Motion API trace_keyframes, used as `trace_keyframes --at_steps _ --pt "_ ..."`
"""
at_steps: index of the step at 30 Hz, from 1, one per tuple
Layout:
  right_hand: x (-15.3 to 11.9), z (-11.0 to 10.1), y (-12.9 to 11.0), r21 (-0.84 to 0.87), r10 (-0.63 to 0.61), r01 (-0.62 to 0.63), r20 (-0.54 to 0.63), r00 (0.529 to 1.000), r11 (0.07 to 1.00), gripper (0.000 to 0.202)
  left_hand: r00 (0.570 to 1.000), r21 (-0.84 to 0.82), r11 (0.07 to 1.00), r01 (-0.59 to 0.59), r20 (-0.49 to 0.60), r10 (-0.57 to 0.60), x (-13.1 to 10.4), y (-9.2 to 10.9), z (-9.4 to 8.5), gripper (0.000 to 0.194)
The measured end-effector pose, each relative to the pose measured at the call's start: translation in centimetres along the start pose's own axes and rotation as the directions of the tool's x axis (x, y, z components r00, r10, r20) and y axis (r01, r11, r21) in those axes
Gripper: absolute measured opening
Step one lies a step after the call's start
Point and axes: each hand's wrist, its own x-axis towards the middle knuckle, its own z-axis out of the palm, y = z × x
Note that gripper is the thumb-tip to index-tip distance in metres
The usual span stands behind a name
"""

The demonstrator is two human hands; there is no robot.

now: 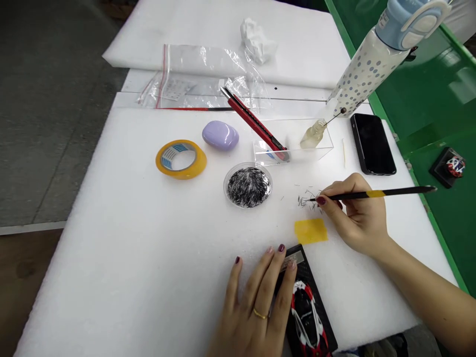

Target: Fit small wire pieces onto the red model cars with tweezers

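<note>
My right hand [353,213] pinches a thin black paintbrush [401,191] with a yellow band. Its tip is down among short, dark, bristle-like slivers [303,202] scattered on the white surface. My left hand [256,307] lies with fingers spread, partly on the black base [322,302] of a small model car [308,317]. The car is red, white and black, and the hand hides part of the base. A yellow tape piece [311,231] sits between the hands. A round clear dish [248,186] full of the same dark slivers stands to the left.
Farther back are a yellow tape roll [199,163], a purple oval object [220,135], a red utility knife [256,121] and a small glass bottle [314,135] in a clear tray [329,148]. A phone [373,144] and an upright drinking bottle [368,69] stand at right, plastic bags [201,64] behind.
</note>
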Motion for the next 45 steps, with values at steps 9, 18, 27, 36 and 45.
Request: trace_keyframes --at_steps 9,18,27,36,45 --pt "-4.5 -1.5 -3.5 0.469 0.257 -0.234 0.015 0.966 0.852 0.011 0.917 -0.400 0.894 0.202 -0.244 -0.316 2.0 2.1 -2.0 0.048" --pt "-7.5 -2.9 -3.0 0.370 0.197 -0.121 -0.175 0.965 0.921 0.011 0.814 -0.437 0.828 0.352 -0.294 -0.501 2.3 3.3 -1.9 0.031" --pt "-1.2 -4.0 -1.0 0.142 0.271 -0.265 -0.021 0.962 0.954 0.030 0.783 -0.497 0.789 0.361 -0.299 -0.546 1.4 2.1 -1.0 0.024" --pt "0.6 -0.7 0.3 0.055 0.311 -0.309 -0.031 0.950 0.949 0.034 0.814 -0.559 0.738 0.377 -0.180 -0.552 1.1 1.6 -1.1 0.020" --pt "0.5 -0.1 0.2 -0.003 0.269 -0.270 -0.041 0.962 0.963 0.037 0.802 -0.579 0.694 0.428 -0.110 -0.587 1.0 1.8 -1.5 0.022"
